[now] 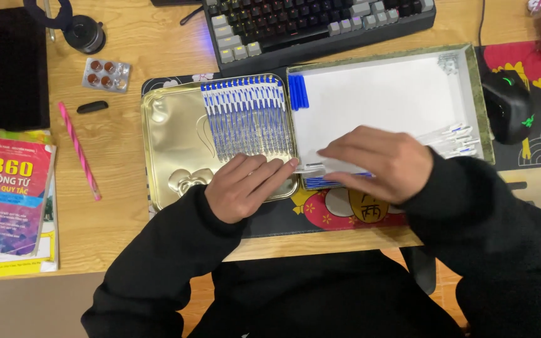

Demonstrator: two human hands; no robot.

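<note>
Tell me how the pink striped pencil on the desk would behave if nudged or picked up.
The pink striped pencil looks thin and straight, so probably stiff and light. Lying loose on the smooth wooden desk, it may roll sideways if nudged. Its slim shaft might need a fingertip pinch.

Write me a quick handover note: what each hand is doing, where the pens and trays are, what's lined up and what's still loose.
Left hand: flat on the lower edge of the gold tin lid, fingertips by the row of pens; holds nothing visible.
Right hand: over the lower part of the white box, pressing on a bunch of white pens; grip cannot be told.
Done: a neat row of white and blue pens lies side by side in the gold lid.
Left: loose pens at the box's right side; blue caps at its upper left corner.
</note>
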